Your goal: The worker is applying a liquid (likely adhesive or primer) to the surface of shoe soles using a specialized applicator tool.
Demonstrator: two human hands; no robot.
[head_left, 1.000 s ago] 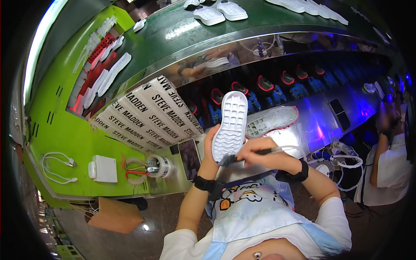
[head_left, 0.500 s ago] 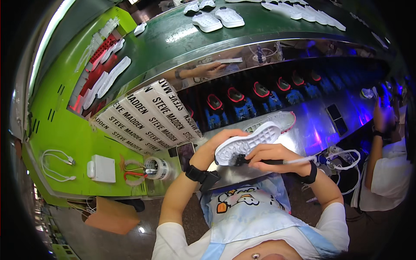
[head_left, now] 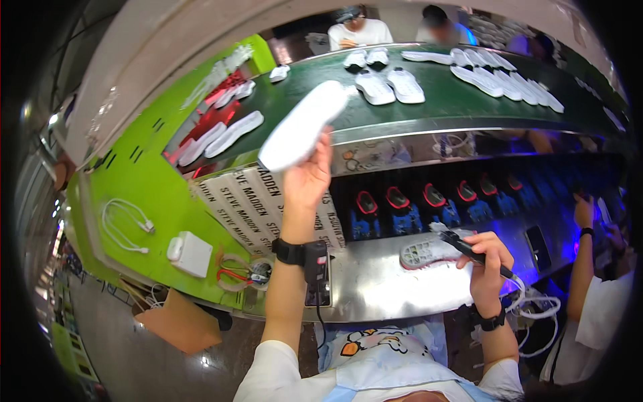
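Note:
My left hand [head_left: 309, 175] is raised and closed on a white shoe sole [head_left: 303, 130], held tilted in front of the green belt [head_left: 442, 110] with its smooth side showing. In my right hand [head_left: 490, 262] is a black-handled brush [head_left: 465, 246] with a pale tip, and a white hose [head_left: 529, 301] runs from its rear end. The brush tip is above a grey shoe part [head_left: 429, 254] with a pink edge and a gridded surface, which rests on the metal bench [head_left: 375, 285].
White soles [head_left: 390, 87] lie on the belt, others [head_left: 234, 134] by its left end. Shoes with red collars [head_left: 396, 197] line the dark channel under it. A printed white carton [head_left: 248, 208], scissors [head_left: 236, 275] and a phone [head_left: 538, 248] are nearby. A co-worker's hand [head_left: 584, 213] works at right.
My left hand has lifted the sole from the bench up and forward toward the belt. My right hand has drawn the brush off the sole and moved right. The view has tilted up.

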